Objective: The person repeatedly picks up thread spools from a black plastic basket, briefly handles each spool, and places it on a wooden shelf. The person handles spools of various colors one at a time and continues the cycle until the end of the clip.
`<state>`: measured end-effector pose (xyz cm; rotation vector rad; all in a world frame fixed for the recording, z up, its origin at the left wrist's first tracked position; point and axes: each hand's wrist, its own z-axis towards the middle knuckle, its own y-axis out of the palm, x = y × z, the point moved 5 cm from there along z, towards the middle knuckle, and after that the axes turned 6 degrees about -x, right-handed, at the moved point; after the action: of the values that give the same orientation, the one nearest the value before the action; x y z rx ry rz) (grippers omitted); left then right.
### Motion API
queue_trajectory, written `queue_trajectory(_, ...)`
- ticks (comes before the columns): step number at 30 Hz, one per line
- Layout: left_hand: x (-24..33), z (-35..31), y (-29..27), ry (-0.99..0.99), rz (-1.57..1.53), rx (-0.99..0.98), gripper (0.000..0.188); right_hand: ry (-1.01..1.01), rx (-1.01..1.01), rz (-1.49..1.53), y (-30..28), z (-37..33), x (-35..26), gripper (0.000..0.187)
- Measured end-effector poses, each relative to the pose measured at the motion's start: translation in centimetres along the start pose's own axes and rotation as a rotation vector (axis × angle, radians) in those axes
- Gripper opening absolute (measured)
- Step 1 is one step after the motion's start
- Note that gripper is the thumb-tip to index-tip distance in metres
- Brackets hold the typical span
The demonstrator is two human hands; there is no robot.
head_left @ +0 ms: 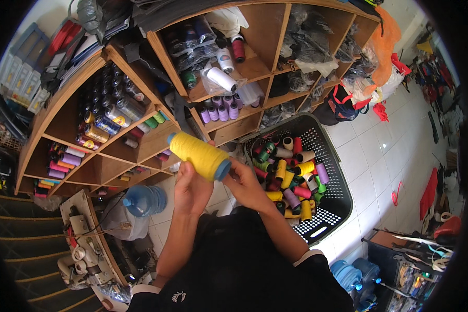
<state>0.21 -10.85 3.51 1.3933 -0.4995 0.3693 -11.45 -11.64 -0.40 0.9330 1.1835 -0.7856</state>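
Note:
Between my two hands is a large spool of yellow thread (198, 156) on a blue core, tilted with its upper end to the left. My left hand (191, 187) is closed round it from below, thumb along the near side. At the lower right end, by the blue rim, my right hand (243, 183) grips the same spool. Just right of my hands stands a dark perforated basket (339, 193) heaped with thread spools in yellow, red, green, purple and other colours. A yellow spool (305, 168) lies on top of the heap.
Wooden shelves (275, 31) with thread and plastic bags stand ahead; a second wooden shelf (62, 112) packed with spools is at the left. A blue water jug (145, 200) and a sewing machine (86, 260) are at lower left. More jugs (348, 274) stand lower right.

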Motion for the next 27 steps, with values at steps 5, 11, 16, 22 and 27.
queue_trajectory(5,0.3,-0.1,-1.2,0.072,0.253,0.140,0.056,-0.065,0.096,-0.124,1.7,-1.0,-2.9,0.011)
queue_trajectory(11,0.8,-0.3,-0.2,0.140,0.297,0.224,0.057,-0.223,0.204,-0.409,1.2,-1.6,-7.2,0.007)
queue_trajectory(16,0.7,-0.7,-0.8,0.150,0.506,0.101,0.062,-0.437,0.189,-0.699,0.3,-1.0,-9.4,0.010)
queue_trajectory(22,0.4,-0.6,0.5,0.045,0.630,-0.020,0.065,-0.366,0.217,-0.633,-0.6,-0.8,-9.6,0.010)
queue_trajectory(27,0.6,-0.5,-0.1,0.005,0.643,-0.023,0.063,-0.131,0.191,-0.443,-1.0,-0.6,-8.7,0.008)
